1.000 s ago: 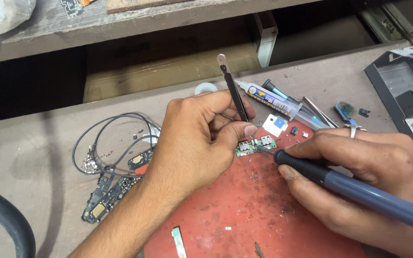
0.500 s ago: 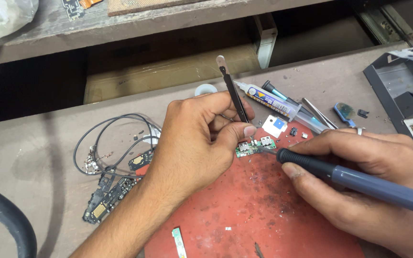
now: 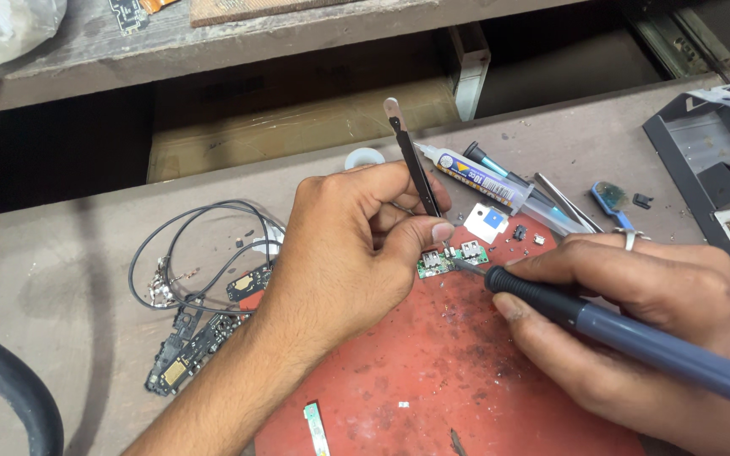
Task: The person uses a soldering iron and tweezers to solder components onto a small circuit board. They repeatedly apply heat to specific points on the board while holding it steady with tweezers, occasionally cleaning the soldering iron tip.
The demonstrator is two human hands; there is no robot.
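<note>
Head view: your left hand pinched black metal tweezers onto the small green circuit board; your right hand gripped the grey soldering iron, tip touching the board from its right.

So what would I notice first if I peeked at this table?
Probably the two hands in the middle: the left hand pinches black tweezers over a tiny green circuit board, and the right hand aims a grey soldering iron at it. They work on a red mat, with looped black wires lying to the left.
</note>
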